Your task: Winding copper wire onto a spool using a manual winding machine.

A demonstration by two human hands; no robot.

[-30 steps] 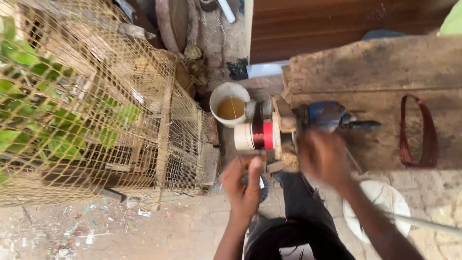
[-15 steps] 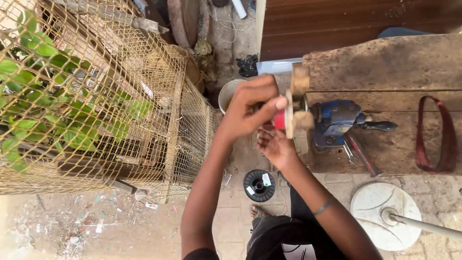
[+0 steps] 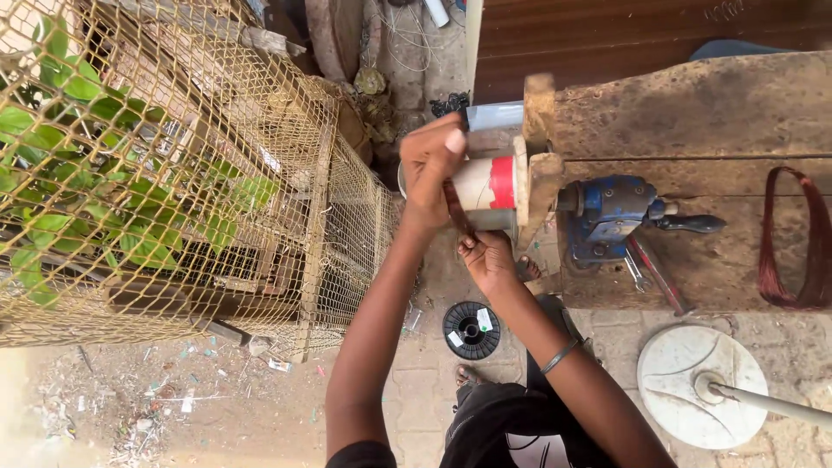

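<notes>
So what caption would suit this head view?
Both hands, left hand and right hand, work copper wire at a former on a wooden bench.

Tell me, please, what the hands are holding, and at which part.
The left hand grips the free end of the white cylinder with the red band. The right hand touches its underside; whether it holds anything cannot be told.

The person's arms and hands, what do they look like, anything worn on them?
Both arms are bare, no gloves or sleeves in view. The left hand wears nothing visible. The right hand is bare too, with a thin dark bangle round that forearm.
</notes>
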